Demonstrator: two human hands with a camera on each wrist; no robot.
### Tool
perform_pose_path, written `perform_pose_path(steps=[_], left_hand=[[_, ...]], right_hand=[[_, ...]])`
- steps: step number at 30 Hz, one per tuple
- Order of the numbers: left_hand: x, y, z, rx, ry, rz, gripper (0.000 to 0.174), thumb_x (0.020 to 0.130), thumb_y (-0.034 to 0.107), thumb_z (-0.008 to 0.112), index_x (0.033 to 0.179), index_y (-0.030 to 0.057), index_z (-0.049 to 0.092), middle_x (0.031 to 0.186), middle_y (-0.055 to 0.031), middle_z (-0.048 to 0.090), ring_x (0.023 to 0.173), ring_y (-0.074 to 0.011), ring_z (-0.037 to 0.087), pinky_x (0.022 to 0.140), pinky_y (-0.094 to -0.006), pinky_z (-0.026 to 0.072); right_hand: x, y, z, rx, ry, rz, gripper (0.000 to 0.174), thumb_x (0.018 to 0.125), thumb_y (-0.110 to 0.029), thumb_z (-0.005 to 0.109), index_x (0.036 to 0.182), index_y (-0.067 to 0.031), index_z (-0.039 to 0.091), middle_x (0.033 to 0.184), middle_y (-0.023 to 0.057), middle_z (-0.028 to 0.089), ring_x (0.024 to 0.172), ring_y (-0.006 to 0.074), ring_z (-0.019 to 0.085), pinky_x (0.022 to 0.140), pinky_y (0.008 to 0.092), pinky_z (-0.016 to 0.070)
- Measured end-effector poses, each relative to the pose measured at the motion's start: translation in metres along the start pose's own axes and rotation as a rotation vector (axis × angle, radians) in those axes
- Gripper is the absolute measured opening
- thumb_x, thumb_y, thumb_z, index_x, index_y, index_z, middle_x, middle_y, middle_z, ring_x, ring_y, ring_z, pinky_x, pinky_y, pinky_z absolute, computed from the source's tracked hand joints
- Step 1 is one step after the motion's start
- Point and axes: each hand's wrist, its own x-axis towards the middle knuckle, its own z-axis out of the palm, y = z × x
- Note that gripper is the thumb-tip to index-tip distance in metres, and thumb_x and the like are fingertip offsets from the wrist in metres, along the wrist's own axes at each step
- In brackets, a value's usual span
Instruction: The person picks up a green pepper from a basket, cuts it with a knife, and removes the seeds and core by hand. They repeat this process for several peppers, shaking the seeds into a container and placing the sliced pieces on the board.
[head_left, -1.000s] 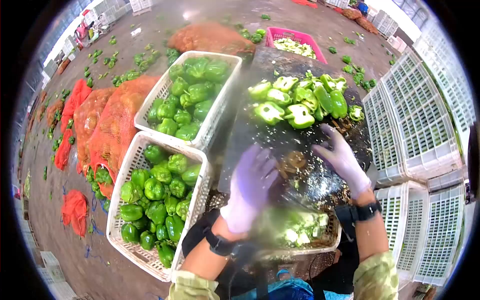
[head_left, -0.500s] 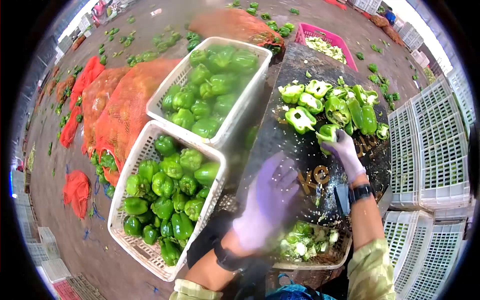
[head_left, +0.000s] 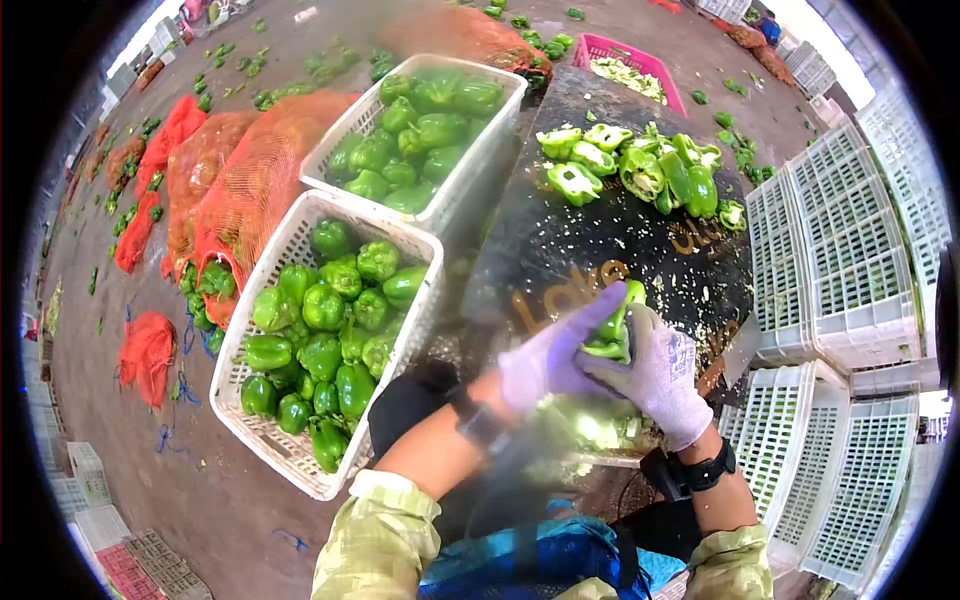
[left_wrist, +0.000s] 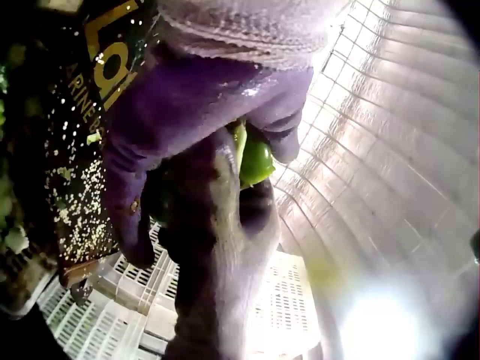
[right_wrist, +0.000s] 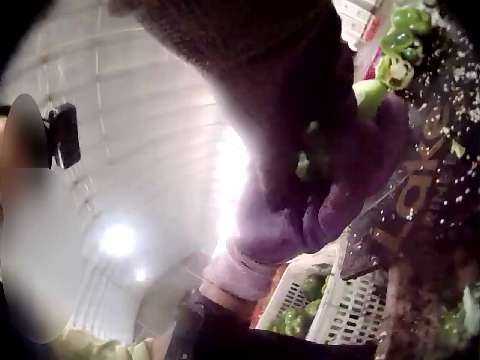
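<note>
Both gloved hands meet over the near edge of a black board (head_left: 530, 240) in the head view. Between them is a cut green bell pepper (head_left: 612, 328), its hollow side partly hidden by fingers. My left hand (head_left: 560, 355), in a white and purple glove, grips it from the left. From the right, my right hand (head_left: 665, 375) holds the same pepper with curled fingers. The left wrist view shows a strip of the green pepper (left_wrist: 257, 159) between the overlapping gloves. More halved bell peppers (head_left: 640, 170) lie heaped at the board's far end.
Two white crates (head_left: 232, 385) of whole green peppers stand at left, beside orange mesh sacks (head_left: 270, 185). Below the hands sits a basket of pepper scraps (head_left: 585, 425). Stacked white crates (head_left: 815, 250) line the right side; a pink crate (head_left: 650, 62) stands beyond the board.
My right hand reached to the pile, took hold of a cut bell pepper, and drew it back to the board's near edge. My left hand has come to grip it too.
</note>
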Motion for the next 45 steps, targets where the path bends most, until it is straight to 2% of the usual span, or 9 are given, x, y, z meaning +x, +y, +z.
perform_pose_path(steps=[4, 9, 15, 21, 23, 31, 35, 39, 45], left_hand=[[0.010, -0.009, -0.038, 0.315, -0.068, 0.166, 0.039, 0.092, 0.044, 0.056, 0.112, 0.0105, 0.059, 0.093, -0.0030, 0.066, 0.082, -0.0155, 0.066, 0.075, -0.0315, 0.0560], [0.000, -0.024, -0.047, 0.946, -0.286, 0.692, 0.055, 0.083, 0.012, 0.072, 0.132, 0.0082, 0.047, 0.122, -0.0058, 0.055, 0.112, -0.0134, 0.055, 0.097, -0.0294, 0.0475], [0.004, -0.012, -0.029, 0.476, -0.115, 0.271, 0.071, 0.070, -0.006, 0.070, 0.135, 0.0074, 0.046, 0.142, -0.0094, 0.042, 0.139, -0.0234, 0.028, 0.109, -0.0333, 0.0313], [0.013, -0.010, -0.037, 0.914, -0.236, 0.668, 0.061, 0.086, 0.006, 0.060, 0.142, 0.0122, 0.035, 0.129, -0.0077, 0.052, 0.118, -0.0182, 0.053, 0.088, -0.0302, 0.0521], [0.002, -0.013, 0.002, -0.019, -0.094, 0.168, 0.059, 0.093, 0.008, 0.054, 0.146, 0.0143, 0.030, 0.125, -0.0092, 0.055, 0.109, -0.0189, 0.060, 0.089, -0.0326, 0.0539], [0.001, -0.017, 0.015, 0.015, 0.067, 0.143, 0.053, 0.092, 0.010, 0.055, 0.142, 0.0136, 0.037, 0.122, -0.0072, 0.057, 0.105, -0.0192, 0.062, 0.089, -0.0347, 0.0534], [-0.004, -0.008, 0.014, -0.159, 0.013, 0.008, 0.040, 0.094, 0.022, 0.055, 0.130, 0.0058, 0.049, 0.121, -0.0115, 0.061, 0.105, -0.0239, 0.063, 0.091, -0.0388, 0.0529], [-0.001, -0.005, -0.003, -0.241, -0.200, 0.026, 0.045, 0.093, 0.036, 0.055, 0.130, 0.0102, 0.051, 0.125, -0.0163, 0.058, 0.108, -0.0417, 0.059, 0.089, -0.0567, 0.0494], [-0.007, 0.013, 0.003, -0.142, -0.322, 0.135, 0.060, 0.090, 0.051, 0.054, 0.136, 0.0134, 0.045, 0.130, -0.0164, 0.053, 0.111, -0.0443, 0.056, 0.092, -0.0559, 0.0488]], right_hand=[[-0.010, 0.002, -0.012, 0.154, -0.046, -0.156, 0.057, 0.069, -0.034, 0.080, 0.105, 0.0000, 0.053, 0.095, 0.0189, 0.060, 0.081, 0.0367, 0.063, 0.069, 0.0410, 0.0500], [-0.013, 0.010, -0.022, 0.583, -0.277, 0.050, 0.047, 0.072, -0.016, 0.078, 0.110, 0.0017, 0.056, 0.086, 0.0078, 0.064, 0.078, 0.0117, 0.060, 0.069, 0.0292, 0.0493], [-0.004, 0.024, 0.000, 0.784, -0.197, 0.057, 0.051, 0.065, -0.012, 0.084, 0.107, -0.0003, 0.058, 0.096, 0.0070, 0.065, 0.083, 0.0106, 0.060, 0.072, 0.0271, 0.0498], [-0.013, 0.017, -0.002, 0.718, -0.048, 0.052, 0.043, 0.062, -0.005, 0.083, 0.095, -0.0016, 0.057, 0.083, 0.0046, 0.063, 0.078, 0.0101, 0.059, 0.068, 0.0255, 0.0491], [-0.022, 0.017, -0.002, 0.745, -0.025, 0.096, 0.041, 0.063, -0.005, 0.083, 0.094, -0.0016, 0.056, 0.081, 0.0037, 0.062, 0.077, 0.0095, 0.059, 0.065, 0.0252, 0.0491], [-0.036, 0.007, -0.016, 0.436, 0.021, -0.015, 0.036, 0.064, -0.011, 0.084, 0.088, -0.0041, 0.059, 0.086, 0.0078, 0.058, 0.077, 0.0151, 0.061, 0.068, 0.0294, 0.0497], [-0.043, 0.026, -0.004, 0.928, 0.260, -0.246, 0.045, 0.061, -0.001, 0.084, 0.093, -0.0071, 0.053, 0.098, 0.0061, 0.057, 0.093, 0.0164, 0.057, 0.078, 0.0290, 0.0495], [-0.050, 0.036, -0.029, 1.524, 0.617, 0.157, 0.045, 0.077, -0.008, 0.072, 0.113, -0.0115, 0.046, 0.105, 0.0046, 0.055, 0.089, 0.0153, 0.058, 0.069, 0.0236, 0.0532], [-0.084, 0.099, -0.025, 0.329, -0.032, 0.334, 0.045, 0.078, -0.006, 0.071, 0.119, -0.0017, 0.050, 0.106, 0.0095, 0.057, 0.084, 0.0156, 0.061, 0.074, 0.0279, 0.0527]])
